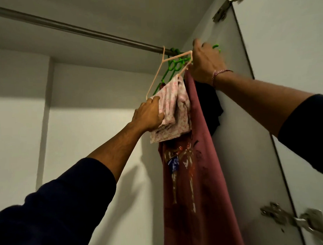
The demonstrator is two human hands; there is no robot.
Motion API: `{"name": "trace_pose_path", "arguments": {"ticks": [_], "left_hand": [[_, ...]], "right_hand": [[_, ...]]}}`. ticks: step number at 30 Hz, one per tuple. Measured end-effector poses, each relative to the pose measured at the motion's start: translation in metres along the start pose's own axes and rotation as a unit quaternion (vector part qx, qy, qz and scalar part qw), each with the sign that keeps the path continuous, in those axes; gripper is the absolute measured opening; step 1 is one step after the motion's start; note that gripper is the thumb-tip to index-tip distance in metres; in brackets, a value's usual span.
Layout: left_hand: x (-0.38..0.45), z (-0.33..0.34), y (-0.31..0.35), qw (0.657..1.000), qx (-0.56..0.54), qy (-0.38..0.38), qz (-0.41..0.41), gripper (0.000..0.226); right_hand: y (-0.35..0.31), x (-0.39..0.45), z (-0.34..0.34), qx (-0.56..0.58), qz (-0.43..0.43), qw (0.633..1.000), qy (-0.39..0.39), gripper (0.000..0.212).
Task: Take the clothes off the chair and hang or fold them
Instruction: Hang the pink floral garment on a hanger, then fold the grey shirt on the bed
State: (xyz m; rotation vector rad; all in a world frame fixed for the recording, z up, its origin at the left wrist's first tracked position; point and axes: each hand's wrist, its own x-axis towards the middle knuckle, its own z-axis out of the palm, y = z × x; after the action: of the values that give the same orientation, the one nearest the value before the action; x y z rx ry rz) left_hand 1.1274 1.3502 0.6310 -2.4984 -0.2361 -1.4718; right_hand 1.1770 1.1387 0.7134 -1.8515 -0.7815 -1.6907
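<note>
A pale pink patterned garment (172,112) hangs folded over a peach hanger (156,76) hooked on the metal wardrobe rail (77,30). My left hand (149,113) grips the garment's left edge. My right hand (205,63) is raised at the rail's right end, fingers curled round the top of the hangers, with a green hanger (175,66) and its hook tips showing beside it. A long maroon printed shirt (193,176) hangs below my right hand, and a dark garment (211,109) hangs behind it. The chair is out of view.
The wardrobe's right side panel (249,137) stands close behind the clothes, with the open door (292,62) and its metal hinges (296,220) further right. The rail stretches bare to the left. A shelf divider (45,117) runs down the back left.
</note>
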Motion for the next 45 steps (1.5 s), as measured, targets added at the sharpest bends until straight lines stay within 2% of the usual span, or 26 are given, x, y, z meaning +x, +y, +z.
{"name": "trace_pose_path", "arguments": {"ticks": [2, 5, 9, 15, 23, 27, 34, 39, 45], "left_hand": [[-0.022, 0.001, 0.016, 1.0, -0.016, -0.014, 0.004, 0.065], [-0.05, 0.0, 0.048, 0.998, -0.049, -0.045, 0.014, 0.064], [-0.084, -0.01, 0.098, 0.994, -0.072, -0.073, 0.04, 0.066], [-0.149, -0.01, 0.188, 0.982, -0.1, -0.134, 0.083, 0.064], [-0.276, -0.011, 0.343, 0.948, -0.185, -0.213, 0.148, 0.062], [-0.342, -0.031, 0.42, 0.927, -0.213, -0.243, 0.191, 0.057], [-0.446, -0.067, 0.556, 0.87, -0.269, -0.31, 0.275, 0.055], [-0.506, -0.101, 0.656, 0.819, -0.3, -0.332, 0.36, 0.053], [-0.555, -0.138, 0.786, 0.761, -0.318, -0.324, 0.464, 0.056]], "right_hand": [[0.007, -0.03, -0.008, -0.006, -0.01, 1.0, -0.028, 0.042], [0.021, -0.078, -0.023, -0.026, -0.031, 0.992, -0.123, 0.045], [0.039, -0.143, -0.053, -0.048, -0.052, 0.967, -0.245, 0.05], [0.075, -0.231, -0.119, -0.066, -0.069, 0.929, -0.359, 0.046], [0.141, -0.38, -0.259, -0.054, 0.025, 0.868, -0.493, 0.039], [0.17, -0.452, -0.339, -0.07, 0.077, 0.839, -0.534, 0.04], [0.216, -0.568, -0.488, -0.13, 0.189, 0.771, -0.594, 0.041], [0.251, -0.634, -0.589, -0.168, 0.283, 0.732, -0.597, 0.034], [0.297, -0.695, -0.706, -0.231, 0.395, 0.673, -0.582, 0.035]]}}
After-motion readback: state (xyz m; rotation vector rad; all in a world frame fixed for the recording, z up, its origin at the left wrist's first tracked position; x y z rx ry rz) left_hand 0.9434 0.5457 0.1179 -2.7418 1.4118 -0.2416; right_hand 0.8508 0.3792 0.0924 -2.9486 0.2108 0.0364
